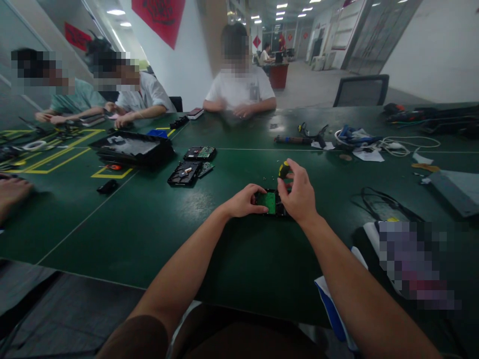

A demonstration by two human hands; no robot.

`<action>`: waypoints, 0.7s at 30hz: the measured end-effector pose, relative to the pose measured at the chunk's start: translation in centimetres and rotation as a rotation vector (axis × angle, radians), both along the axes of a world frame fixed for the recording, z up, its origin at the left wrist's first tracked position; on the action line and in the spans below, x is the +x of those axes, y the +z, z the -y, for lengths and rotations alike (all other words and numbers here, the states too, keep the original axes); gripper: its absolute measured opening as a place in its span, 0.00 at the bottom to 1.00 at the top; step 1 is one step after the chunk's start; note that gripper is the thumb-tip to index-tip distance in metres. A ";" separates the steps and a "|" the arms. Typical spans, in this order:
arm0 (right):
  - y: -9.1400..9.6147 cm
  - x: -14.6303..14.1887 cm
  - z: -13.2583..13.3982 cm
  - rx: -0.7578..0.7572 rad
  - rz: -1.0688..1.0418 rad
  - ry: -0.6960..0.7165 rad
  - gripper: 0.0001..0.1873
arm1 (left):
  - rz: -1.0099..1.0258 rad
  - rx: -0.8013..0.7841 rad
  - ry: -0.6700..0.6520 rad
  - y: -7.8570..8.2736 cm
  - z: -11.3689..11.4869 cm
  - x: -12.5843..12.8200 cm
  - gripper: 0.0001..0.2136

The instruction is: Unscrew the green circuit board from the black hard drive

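Note:
A small black hard drive (270, 202) with a green circuit board on top lies on the dark green table (149, 219) in front of me. My left hand (245, 200) grips its left edge, fingers curled over it. My right hand (298, 192) is closed round a screwdriver with a black and yellow handle (283, 170), held upright over the drive's right side. A few tiny screws (270, 178) lie just beyond the drive.
Two opened hard drives (191, 167) and a black tray (131, 148) sit to the left. Cables and tools (355, 137) lie at the right, a black cord (381, 202) nearer. Three people sit across the table. Another person's hand (13, 192) rests at the far left.

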State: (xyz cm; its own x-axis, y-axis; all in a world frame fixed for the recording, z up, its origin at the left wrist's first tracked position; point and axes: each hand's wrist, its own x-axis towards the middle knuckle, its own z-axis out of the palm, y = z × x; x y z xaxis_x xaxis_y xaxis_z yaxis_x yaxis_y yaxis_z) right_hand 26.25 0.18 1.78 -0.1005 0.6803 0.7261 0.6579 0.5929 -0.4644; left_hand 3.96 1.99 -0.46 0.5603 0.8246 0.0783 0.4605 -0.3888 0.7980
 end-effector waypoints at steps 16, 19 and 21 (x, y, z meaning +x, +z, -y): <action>-0.3 0.0 -0.5 0.046 -0.076 -0.033 0.36 | 0.006 -0.026 0.011 -0.5 -0.3 -0.1 0.32; -0.3 0.1 -0.4 0.077 -0.033 -0.074 0.36 | 0.015 -0.026 0.012 -0.7 -0.4 -0.1 0.32; -0.2 0.1 -0.3 0.083 -0.012 -0.080 0.36 | 0.021 -0.024 0.010 -0.7 -0.4 0.0 0.32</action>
State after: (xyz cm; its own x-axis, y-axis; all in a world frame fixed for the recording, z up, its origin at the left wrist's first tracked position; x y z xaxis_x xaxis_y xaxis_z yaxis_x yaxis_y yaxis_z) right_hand 26.39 0.43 1.58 -0.0394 0.6229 0.7813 0.6997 0.5754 -0.4235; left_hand 3.91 2.37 -1.20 0.5504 0.8320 0.0699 0.4477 -0.3647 0.8164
